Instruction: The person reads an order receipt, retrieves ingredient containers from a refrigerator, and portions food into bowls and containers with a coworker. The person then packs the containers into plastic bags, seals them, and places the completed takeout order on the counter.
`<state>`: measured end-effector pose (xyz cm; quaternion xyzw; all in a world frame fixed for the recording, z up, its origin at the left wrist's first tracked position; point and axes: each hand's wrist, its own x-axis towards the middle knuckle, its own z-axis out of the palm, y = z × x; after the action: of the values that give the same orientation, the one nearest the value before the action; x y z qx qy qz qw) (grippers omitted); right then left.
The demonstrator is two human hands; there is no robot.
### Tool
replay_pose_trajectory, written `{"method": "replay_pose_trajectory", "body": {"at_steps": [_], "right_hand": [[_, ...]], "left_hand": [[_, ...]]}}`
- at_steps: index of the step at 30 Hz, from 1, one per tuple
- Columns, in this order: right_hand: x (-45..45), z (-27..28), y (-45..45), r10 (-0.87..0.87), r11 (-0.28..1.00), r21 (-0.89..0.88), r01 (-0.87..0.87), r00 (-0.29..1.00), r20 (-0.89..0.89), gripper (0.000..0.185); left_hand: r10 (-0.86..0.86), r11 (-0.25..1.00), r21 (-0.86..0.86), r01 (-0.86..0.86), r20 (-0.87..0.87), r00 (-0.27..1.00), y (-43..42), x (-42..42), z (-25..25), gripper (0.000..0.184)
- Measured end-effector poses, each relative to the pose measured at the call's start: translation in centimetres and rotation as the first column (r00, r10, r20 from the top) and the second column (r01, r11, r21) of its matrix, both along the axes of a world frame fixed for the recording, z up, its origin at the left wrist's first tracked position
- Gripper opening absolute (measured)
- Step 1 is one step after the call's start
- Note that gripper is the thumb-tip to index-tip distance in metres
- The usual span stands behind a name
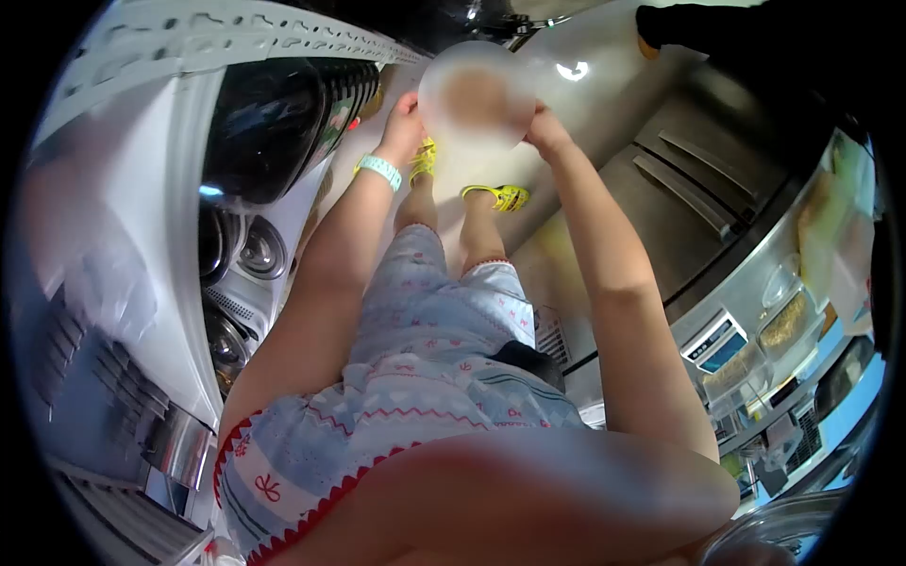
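A round pale dish is held out in front of me, above the floor. It is blurred, so I cannot tell whether it is a plate or a bowl; a brown patch shows in its middle. My left hand has its fingers closed on the left edge, with a pale green band around that wrist. On the opposite edge, my right hand grips with its fingers partly hidden behind the rim.
To the left, a white perforated shelf holds a glossy black appliance and round glass lids. Steel doors with long handles stand on the right. Clear containers line a counter. Dark clothing of another person shows top right.
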<state>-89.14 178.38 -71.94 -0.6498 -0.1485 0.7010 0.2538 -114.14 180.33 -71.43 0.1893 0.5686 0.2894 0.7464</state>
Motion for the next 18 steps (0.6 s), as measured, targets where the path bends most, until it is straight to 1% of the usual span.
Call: {"method": "replay_pose_trajectory", "body": {"at_steps": [1, 2, 3, 4, 5, 6, 7, 8, 9, 10, 11, 12, 13, 14, 15, 17, 18], "right_hand": [[-0.8, -2.3, 1.0, -0.012, 1.0, -0.014, 0.012, 1.0, -0.003, 0.01], [-1.5, -3.7, 2.1, -0.041, 0.999, -0.006, 0.042, 0.999, 0.033, 0.01], [-2.0, -5.8, 3.1, -0.071, 0.997, -0.001, 0.071, 0.995, 0.071, 0.012], [-2.5, -7.2, 4.0, -0.066, 0.997, 0.042, 0.06, 0.987, 0.145, 0.015], [-2.6, -8.2, 4.9, -0.125, 0.992, 0.015, 0.124, 0.981, 0.15, 0.028], [-2.4, -9.1, 6.0, -0.031, 0.999, 0.034, 0.02, 0.942, 0.333, 0.045], [-3.6, -5.3, 7.1, -0.035, 0.993, 0.11, -0.033, 0.824, 0.565, 0.054], [-4.5, -3.1, 8.3, -0.239, 0.965, 0.196, 0.172, 0.882, 0.406, 0.057], [-4.7, 0.4, 9.0, -0.201, 0.971, 0.16, 0.176, 0.967, 0.159, 0.037], [-5.1, 1.3, 10.4, -0.227, 0.973, 0.035, 0.226, 0.974, 0.011, 0.039], [-5.5, 1.7, 11.4, -0.268, 0.962, -0.096, 0.256, 0.955, -0.131, 0.042], [-5.7, 1.9, 12.4, -0.21, 0.977, -0.089, 0.194, 0.949, -0.233, 0.044], [-5.9, 2.2, 13.2, -0.15, 0.988, -0.074, 0.133, 0.931, -0.333, 0.047], [-5.9, 3.0, 13.6, -0.206, 0.977, -0.141, 0.158, 0.868, -0.452, 0.04], [-5.6, 2.4, 13.3, -0.206, 0.977, -0.144, 0.157, 0.869, -0.45, 0.04], [-5.1, 1.4, 12.6, -0.32, 0.943, -0.298, 0.146, 0.634, -0.703, 0.036], [-5.2, 1.3, 12.0, -0.296, 0.951, -0.277, 0.139, 0.672, -0.679, 0.029]], "left_hand": [[0.031, 0.999, 0.044, -0.031, -0.014, 0.999, 0.8, -0.5, -2.2, 0.006], [-0.003, 0.998, 0.059, 0.009, -0.085, 0.996, 1.7, -1.1, -4.9, 0.009], [-0.003, 0.999, 0.043, 0.006, -0.08, 0.997, 2.5, -1.3, -6.1, 0.009], [0.073, 0.994, 0.082, -0.066, -0.08, 0.994, 3.1, -0.9, -6.8, 0.009], [0.15, 0.983, 0.119, -0.14, -0.076, 0.986, 3.4, -0.8, -7.6, 0.01], [0.185, 0.971, 0.164, -0.172, -0.068, 0.98, 3.6, -0.9, -9.7, 0.011], [0.189, 0.972, 0.155, -0.177, -0.067, 0.98, 3.6, -0.7, -10.5, 0.011], [0.251, 0.959, 0.149, -0.243, -0.037, 0.967, 4.0, -0.3, -10.6, 0.011], [0.311, 0.941, 0.142, -0.306, -0.009, 0.95, 4.3, 0.1, -10.6, 0.011], [0.376, 0.919, 0.091, -0.384, 0.095, 0.922, 4.4, 0.4, -10.4, 0.01], [0.379, 0.918, 0.085, -0.387, 0.094, 0.92, 4.4, 0.5, -10.3, 0.01], [0.397, 0.911, 0.05, -0.409, 0.158, 0.904, 4.2, 0.5, -10.0, 0.009], [0.415, 0.903, 0.015, -0.429, 0.222, 0.882, 4.1, 0.6, -9.7, 0.01], [0.416, 0.905, 0.009, -0.425, 0.19, 0.889, 3.9, 0.7, -9.4, 0.012], [0.417, 0.905, 0.006, -0.426, 0.191, 0.889, 3.9, 0.7, -9.1, 0.012], [0.418, 0.903, 0.033, -0.428, 0.165, 0.894, 3.8, 0.5, -9.0, 0.014], [0.42, 0.902, 0.032, -0.43, 0.165, 0.893, 3.7, 0.3, -9.2, 0.014]]}}
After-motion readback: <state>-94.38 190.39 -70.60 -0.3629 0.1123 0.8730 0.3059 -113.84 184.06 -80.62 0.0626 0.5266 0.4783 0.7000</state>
